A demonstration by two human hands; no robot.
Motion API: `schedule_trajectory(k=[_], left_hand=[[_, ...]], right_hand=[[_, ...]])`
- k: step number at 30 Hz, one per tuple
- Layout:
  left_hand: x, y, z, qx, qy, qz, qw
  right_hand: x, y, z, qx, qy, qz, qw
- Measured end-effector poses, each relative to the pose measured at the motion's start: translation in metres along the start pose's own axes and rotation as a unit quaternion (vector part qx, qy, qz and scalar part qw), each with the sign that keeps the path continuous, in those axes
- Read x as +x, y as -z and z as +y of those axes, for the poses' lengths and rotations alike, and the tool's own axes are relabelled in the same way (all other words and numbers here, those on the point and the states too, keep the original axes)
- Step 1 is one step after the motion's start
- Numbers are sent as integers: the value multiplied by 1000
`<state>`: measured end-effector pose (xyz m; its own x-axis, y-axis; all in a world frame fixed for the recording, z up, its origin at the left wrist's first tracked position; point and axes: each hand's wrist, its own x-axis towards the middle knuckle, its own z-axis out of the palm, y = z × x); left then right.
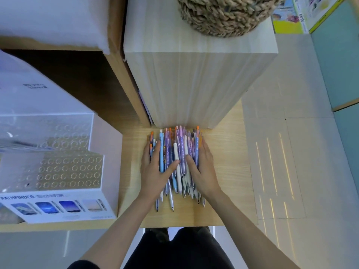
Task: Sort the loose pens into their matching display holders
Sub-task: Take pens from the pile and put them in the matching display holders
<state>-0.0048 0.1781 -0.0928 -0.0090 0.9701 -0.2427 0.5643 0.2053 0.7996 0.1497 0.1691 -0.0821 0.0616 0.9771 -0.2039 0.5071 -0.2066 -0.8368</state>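
Light wood forms the counter (229,171) on which the loose pens (181,150) lie as one bundle, barrels roughly parallel.

1. Left hand (155,171): fingers straight and close together, laid flat along the outer side of the bundle. The thumb reaches inward across the top barrels.
2. Right hand (204,167): mirrored on the opposite side, fingers straight and together, thumb angled in. The two thumbs nearly meet over a white pen. Neither hand grips anything; both press.
3. Pen position: the bundle sits between the two sets of fingers and partly under the palms. The clicker ends lie just beyond the fingertips, close against the pale wooden block (194,84). The writing tips trail back past the wrists.

I judge this hold as a squaring move: flat fingers on both sides stop round barrels from rolling apart, and the block serves as a stop for the ends.

The display holder (68,171), a stepped clear rack of round holes, stands well outside the left fingers. Its holes look empty, though glare makes that uncertain. I take sorting as not yet begun.
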Motion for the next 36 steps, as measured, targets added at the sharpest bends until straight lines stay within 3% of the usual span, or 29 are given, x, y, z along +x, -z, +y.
schedule_trajectory(k=[2, 8, 13, 17, 22, 28, 33, 36], left_hand=[[1, 2, 0, 2, 0, -9, 1000], [0, 5, 8, -47, 44, -27, 998], [0, 15, 17, -58, 89, 8, 994], [-6, 25, 14, 44, 106, 44, 992], [-8, 34, 11, 32, 123, 32, 991], [-13, 38, 15, 57, 87, 51, 993], [-20, 33, 26, 52, 115, 68, 990], [-18, 29, 30, 46, 189, 52, 980]], right_hand=[[0, 5, 2, -3, -8, 4, 1000], [6, 23, 8, 136, -148, 56, 978], [14, 29, 11, 201, -188, 65, 959], [20, 30, 14, 191, -190, 63, 961], [20, 38, 16, 187, -169, 56, 966], [20, 52, 13, 224, -133, 45, 964], [11, 62, 9, 255, -148, 33, 955], [-1, 61, 9, 243, -160, 30, 956]])
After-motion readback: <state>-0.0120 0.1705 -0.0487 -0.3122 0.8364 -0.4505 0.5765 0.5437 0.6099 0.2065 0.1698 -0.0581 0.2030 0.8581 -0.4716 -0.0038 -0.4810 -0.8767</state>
